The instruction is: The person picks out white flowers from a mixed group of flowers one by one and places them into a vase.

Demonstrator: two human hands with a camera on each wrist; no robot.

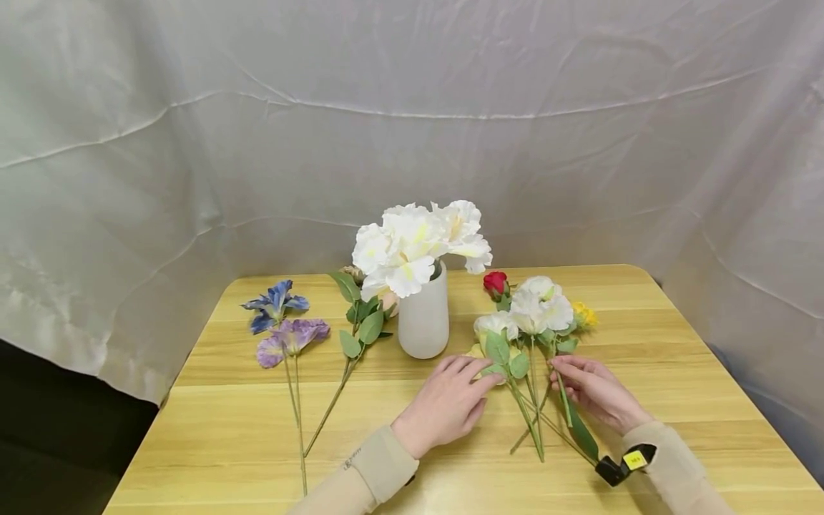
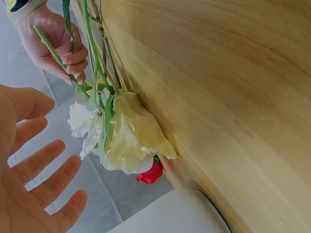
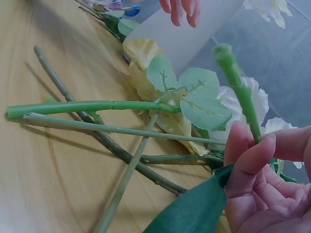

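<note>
My right hand (image 1: 595, 390) pinches a green flower stem (image 3: 243, 97) between thumb and fingers, its cut end pointing up in the right wrist view. The bloom on that stem is hard to tell among the heads behind the hand. White flowers (image 1: 541, 307), a pale yellow flower (image 2: 133, 131), a red rose (image 1: 496, 282) and a yellow flower (image 1: 584, 315) lie bunched there, stems crossing towards me. My left hand (image 1: 450, 400) hovers by the green leaves (image 3: 199, 85) at the bunch's left side. Its fingers are loosely spread and hold nothing, as the left wrist view shows.
A white vase (image 1: 423, 322) holding large white flowers (image 1: 412, 250) stands at the table's back middle. To its left lie a leafy stem (image 1: 360, 332), a purple flower (image 1: 292, 340) and a blue flower (image 1: 277, 304). Grey cloth (image 1: 412, 143) hangs behind the wooden table (image 1: 219, 422).
</note>
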